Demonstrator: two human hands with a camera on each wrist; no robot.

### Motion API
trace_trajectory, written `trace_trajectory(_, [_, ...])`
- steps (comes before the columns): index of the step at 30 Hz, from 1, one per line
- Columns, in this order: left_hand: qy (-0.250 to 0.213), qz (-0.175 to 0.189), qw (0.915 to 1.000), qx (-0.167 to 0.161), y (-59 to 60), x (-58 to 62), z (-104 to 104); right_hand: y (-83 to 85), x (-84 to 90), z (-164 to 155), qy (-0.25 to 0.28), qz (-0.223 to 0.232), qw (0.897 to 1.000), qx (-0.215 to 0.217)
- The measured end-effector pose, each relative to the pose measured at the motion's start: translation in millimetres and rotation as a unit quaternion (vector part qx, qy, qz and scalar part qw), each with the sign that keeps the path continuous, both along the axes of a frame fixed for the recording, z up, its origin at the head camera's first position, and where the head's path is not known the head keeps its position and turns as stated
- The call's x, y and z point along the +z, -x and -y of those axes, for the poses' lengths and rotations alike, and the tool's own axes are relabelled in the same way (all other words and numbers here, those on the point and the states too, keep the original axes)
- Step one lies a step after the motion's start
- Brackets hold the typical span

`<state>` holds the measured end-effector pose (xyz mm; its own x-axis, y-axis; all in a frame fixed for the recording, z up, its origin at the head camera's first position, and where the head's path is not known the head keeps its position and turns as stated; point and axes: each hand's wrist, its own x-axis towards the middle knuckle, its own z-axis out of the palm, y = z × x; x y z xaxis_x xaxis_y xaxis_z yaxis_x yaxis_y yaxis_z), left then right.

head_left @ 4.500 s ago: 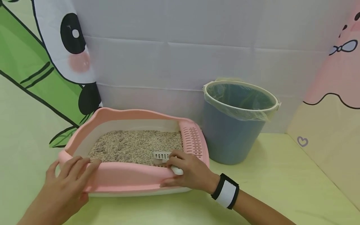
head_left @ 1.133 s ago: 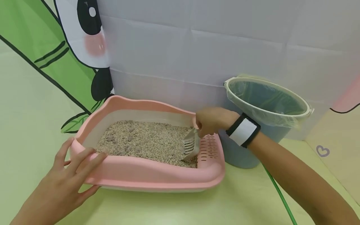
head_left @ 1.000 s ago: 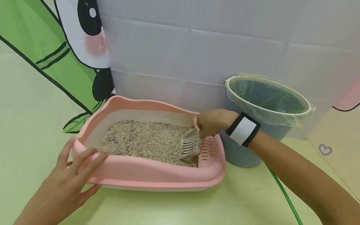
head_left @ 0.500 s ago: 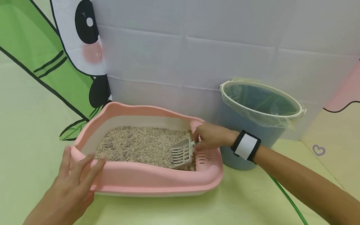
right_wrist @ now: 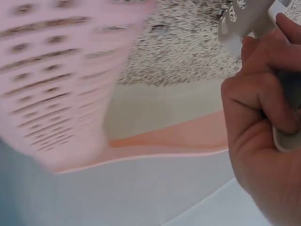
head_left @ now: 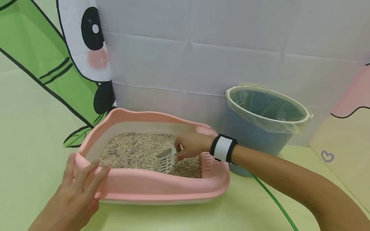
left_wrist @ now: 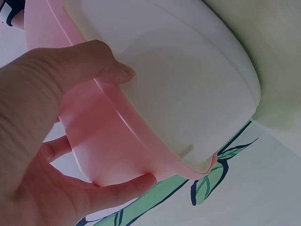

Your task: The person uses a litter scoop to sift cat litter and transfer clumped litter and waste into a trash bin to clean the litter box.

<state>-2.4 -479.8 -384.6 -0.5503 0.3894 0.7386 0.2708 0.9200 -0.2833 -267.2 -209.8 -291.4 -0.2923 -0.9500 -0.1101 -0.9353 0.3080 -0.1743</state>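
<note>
A pink-rimmed white litter box [head_left: 156,187] holds pale pellet litter [head_left: 136,150] with a few darker clumps at its left. My right hand [head_left: 189,145] grips the handle of a white slotted scoop [head_left: 167,159], whose blade dips into the litter near the box's middle. In the right wrist view the fingers [right_wrist: 254,108] curl round the scoop handle [right_wrist: 249,19]. My left hand [head_left: 79,186] holds the box's front left corner, fingers over the rim [left_wrist: 117,141] and thumb [left_wrist: 101,59] against the side.
A blue bucket [head_left: 260,128] lined with a clear bag stands right of the box against the white backdrop. A green cord [head_left: 274,202] runs across the yellow-green floor under my right forearm. A perforated pink step [head_left: 209,160] forms the box's right end.
My right hand has carried the scoop from the box's right end leftward toward the middle and lowered it into the litter. The left hand stays on the corner.
</note>
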Motion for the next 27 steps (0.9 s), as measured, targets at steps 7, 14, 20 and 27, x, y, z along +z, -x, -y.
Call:
trace_trajectory(7, [-0.007, 0.0, 0.9998, 0.019, -3.3, -1.9, -3.2, -3.8, 0.3, 27.3, -0.022, -0.035, 0.999, 0.003])
trace_trajectory(14, [-0.016, -0.005, 0.9999, 0.001, -1.7, 3.6, -6.5, -3.3, 1.2, 36.5, -0.012, 0.006, 1.0, -0.005])
trace_trajectory(20, [-0.032, -0.002, 0.9995, -0.003, -2.3, 5.2, -8.0, -2.9, 0.2, 42.9, -0.012, 0.005, 1.0, -0.006])
trace_trajectory(27, [-0.039, 0.003, 0.9992, 0.011, -7.0, 3.2, -8.1, -8.1, 1.0, 58.4, -0.022, -0.005, 1.0, 0.012])
